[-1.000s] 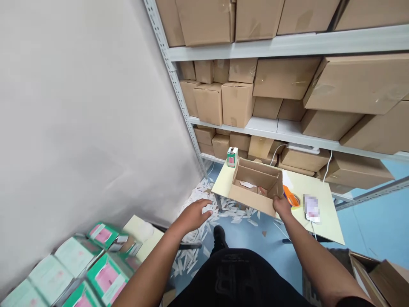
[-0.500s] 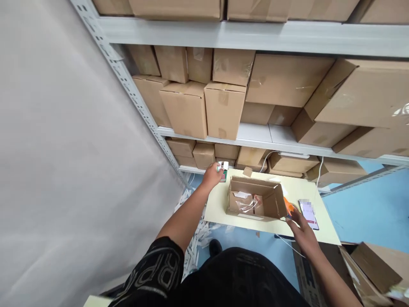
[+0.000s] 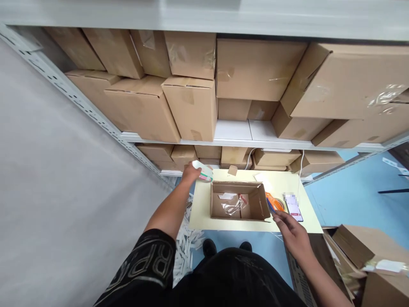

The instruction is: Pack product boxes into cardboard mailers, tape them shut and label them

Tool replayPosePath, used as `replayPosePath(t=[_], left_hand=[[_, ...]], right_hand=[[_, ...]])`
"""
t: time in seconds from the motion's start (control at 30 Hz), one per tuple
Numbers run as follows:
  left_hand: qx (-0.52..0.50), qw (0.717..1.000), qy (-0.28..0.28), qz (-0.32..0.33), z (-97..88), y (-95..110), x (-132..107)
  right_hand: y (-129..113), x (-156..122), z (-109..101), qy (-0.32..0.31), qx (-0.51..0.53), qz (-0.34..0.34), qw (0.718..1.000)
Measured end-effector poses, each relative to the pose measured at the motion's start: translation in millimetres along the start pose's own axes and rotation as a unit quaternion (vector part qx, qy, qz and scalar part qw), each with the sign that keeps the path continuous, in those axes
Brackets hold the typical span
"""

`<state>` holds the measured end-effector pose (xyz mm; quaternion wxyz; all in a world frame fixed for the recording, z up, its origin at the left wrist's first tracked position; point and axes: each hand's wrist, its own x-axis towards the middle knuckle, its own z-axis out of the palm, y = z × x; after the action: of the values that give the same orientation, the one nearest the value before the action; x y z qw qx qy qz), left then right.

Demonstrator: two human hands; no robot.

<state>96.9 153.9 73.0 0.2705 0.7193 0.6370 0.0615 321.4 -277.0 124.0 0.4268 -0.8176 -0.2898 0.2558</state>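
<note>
My left hand (image 3: pixel 191 174) is closed round a small green and white packet box (image 3: pixel 203 171), lifted and tilted above the far left corner of the pale yellow table (image 3: pixel 200 213). An open cardboard box (image 3: pixel 238 200) sits in the middle of the table with clear plastic wrap and paper scraps inside. My right hand (image 3: pixel 289 230) hovers at the table's near right edge, fingers loosely spread, holding nothing. Just beyond it lie an orange tape dispenser (image 3: pixel 275 203) and a phone (image 3: pixel 293 207).
Metal shelving (image 3: pixel 230 136) packed with brown cartons rises right behind the table. A white wall (image 3: pixel 57 179) stands to the left. White paper strips (image 3: pixel 185 243) litter the blue floor. Open cartons (image 3: pixel 354 249) sit at the lower right.
My left hand reached from beside my knee to the table's far corner, grasped the small packet box and lifted it. My right hand let go of the cardboard box and drew back.
</note>
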Motion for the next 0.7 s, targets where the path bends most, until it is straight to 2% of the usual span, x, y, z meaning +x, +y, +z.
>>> replayPosePath(t=[0.07,0.17,0.23,0.3,0.33,0.4,0.47,0.53,0.63,0.7], left_hand=[[-0.041,0.999,0.028,0.005,-27.2,-15.1,-5.7],[-0.246,0.966,0.080,0.018,-70.0,-26.1,-32.3],[-0.355,0.931,0.067,0.057,-90.7,-20.7,-63.6],[-0.420,0.902,0.018,0.100,-98.2,-6.2,-101.9],[-0.437,0.892,-0.013,0.113,-96.1,3.1,-121.6],[-0.447,0.881,-0.082,0.134,-80.5,21.7,-157.1],[-0.434,0.874,-0.167,0.140,-54.0,35.5,-182.5],[-0.428,0.872,-0.201,0.124,-24.9,40.8,-195.0],[-0.354,0.911,-0.189,0.094,6.9,33.8,-195.3],[-0.265,0.941,-0.189,0.088,15.5,25.1,-189.9]], right_hand=[[1.7,4.9,5.0,-0.028,0.017,0.005,0.999],[-9.2,17.1,17.0,-0.062,0.037,-0.003,0.997],[-25.9,27.4,26.7,-0.088,0.065,-0.008,0.994],[-45.7,37.5,35.9,-0.119,0.109,-0.008,0.987],[-54.9,42.0,39.7,-0.135,0.129,-0.007,0.982],[-68.2,49.2,44.7,-0.155,0.147,-0.002,0.977],[-72.2,54.5,45.8,-0.148,0.143,0.013,0.979],[-67.2,59.1,43.4,-0.131,0.146,0.050,0.979],[-52.1,65.8,38.1,-0.150,0.139,0.104,0.973],[-43.1,70.6,37.4,-0.169,0.082,0.098,0.977]])
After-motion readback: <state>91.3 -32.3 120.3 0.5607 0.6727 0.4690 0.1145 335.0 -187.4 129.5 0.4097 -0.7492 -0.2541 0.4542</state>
